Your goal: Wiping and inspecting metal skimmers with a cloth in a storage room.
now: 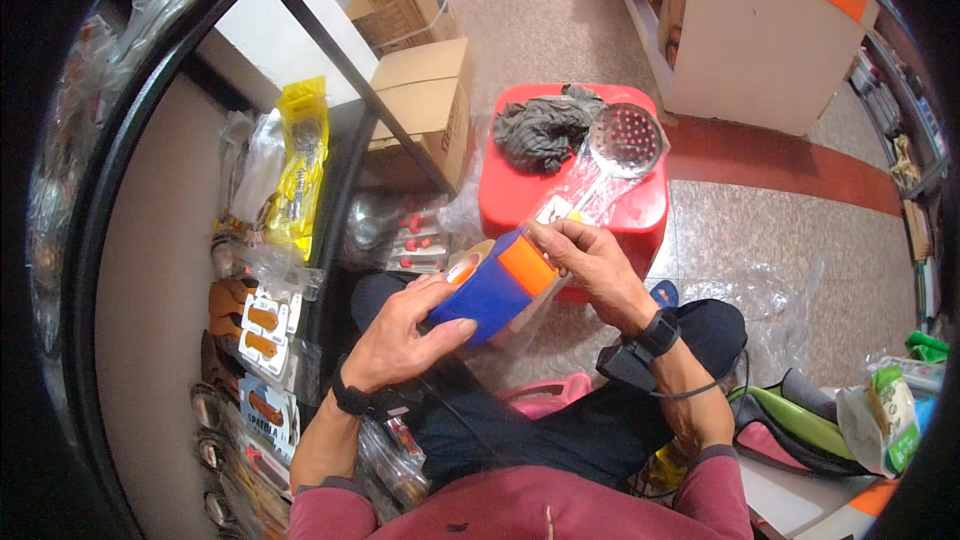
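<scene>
My left hand point(405, 332) grips a blue and orange packing tape dispenser point(482, 302) with a roll of tape point(466, 266) in it. The dispenser is tilted, its orange end toward the upper right. At that end my right hand point(592, 265) is closed, thumb and fingertips pressed together by the toothed edge; whether the tape's end is between them I cannot make out. Just beyond, on a red plastic stool point(500, 190), lie a skimmer point(626, 140) in clear plastic wrap and a crumpled dark cloth or bag point(545, 132).
Packaged utensils hang or lie on the shelf at left, among them a yellow packet point(300, 168). Cardboard boxes point(425, 105) stand behind it. A white counter point(760, 35) is at far right. Near my right knee lie a green and pink bag point(805, 425) and other packages.
</scene>
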### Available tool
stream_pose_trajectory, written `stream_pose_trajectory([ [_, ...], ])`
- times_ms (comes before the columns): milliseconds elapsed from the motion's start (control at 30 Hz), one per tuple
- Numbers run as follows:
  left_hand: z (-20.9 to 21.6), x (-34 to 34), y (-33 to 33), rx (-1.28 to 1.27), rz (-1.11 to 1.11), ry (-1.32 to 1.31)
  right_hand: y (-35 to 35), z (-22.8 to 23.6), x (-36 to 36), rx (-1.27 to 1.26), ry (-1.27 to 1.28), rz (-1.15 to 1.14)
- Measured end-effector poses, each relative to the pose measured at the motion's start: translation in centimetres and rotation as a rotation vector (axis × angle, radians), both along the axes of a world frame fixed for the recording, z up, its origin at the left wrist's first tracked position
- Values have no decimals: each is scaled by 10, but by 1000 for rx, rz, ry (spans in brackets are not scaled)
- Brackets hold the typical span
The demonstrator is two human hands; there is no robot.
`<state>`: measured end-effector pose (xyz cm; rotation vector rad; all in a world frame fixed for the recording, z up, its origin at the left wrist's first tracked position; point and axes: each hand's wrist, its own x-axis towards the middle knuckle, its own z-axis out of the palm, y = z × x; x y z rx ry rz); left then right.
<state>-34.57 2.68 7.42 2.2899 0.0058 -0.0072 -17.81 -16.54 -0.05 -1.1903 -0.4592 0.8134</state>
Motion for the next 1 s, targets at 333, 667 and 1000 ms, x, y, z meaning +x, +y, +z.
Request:
stream_pose_trajectory([
  [333,13,-9,-13,-142,53,154,-5,-6,-6,-19,-167,-79],
  [667,3,-30,-20,-63,66,14,-15,-13,-10,-51,-155,-182],
  [1000,-13,-24,-28,144,137,-93,-17,-6,-20,-93,-787,-360],
])
